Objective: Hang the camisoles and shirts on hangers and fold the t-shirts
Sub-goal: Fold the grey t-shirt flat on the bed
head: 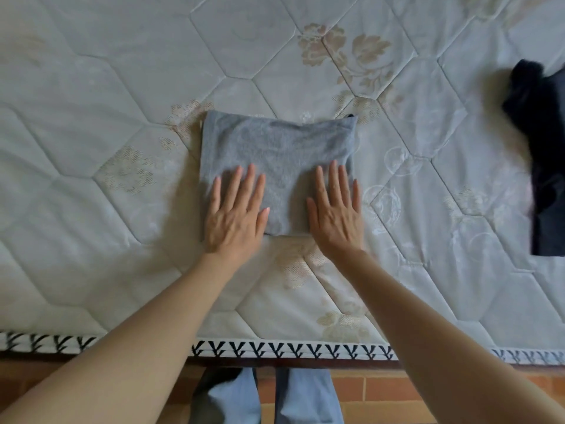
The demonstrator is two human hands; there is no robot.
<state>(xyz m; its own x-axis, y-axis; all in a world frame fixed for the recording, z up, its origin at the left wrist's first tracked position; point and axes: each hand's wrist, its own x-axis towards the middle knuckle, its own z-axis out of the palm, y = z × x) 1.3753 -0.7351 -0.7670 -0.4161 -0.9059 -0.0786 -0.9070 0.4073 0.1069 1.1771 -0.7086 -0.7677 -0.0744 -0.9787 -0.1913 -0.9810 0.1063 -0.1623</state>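
Grey t-shirt (276, 166) at frame centre, folded to a compact rectangle on the quilted mattress (122, 87). Left hand (234, 215) flat on the lower-left part of the fabric, fingers straight and slightly spread, gripping nothing, heel of palm past the near edge onto the mattress. Right hand (334, 212) likewise flat on the lower-right part, fingers straight, little finger at or just over the right edge, holding nothing. Both apparently pressing or smoothing; fold judged nearly finished. Small dark tab visible at the upper-right corner of the rectangle, identity unclear. Dark garment (541, 154) at the right edge of frame, well apart, unfolded and partly out of view; type not determinable. Risks, as judgement only: outward sweeping with flat palms likely to drag the top layer off the lower ones and skew the edges, soft knit sliding readily over itself. Upper edge already slightly bowed, so uneven pressure liable to set a crease or open the fold. Lifting by one side only likely to let the layers fall open; support from beneath on both sides advisable. Mattress edge at the bottom of frame near the forearms, so a pull toward the body could bring the bundle close to the drop onto the brick floor (382, 390).
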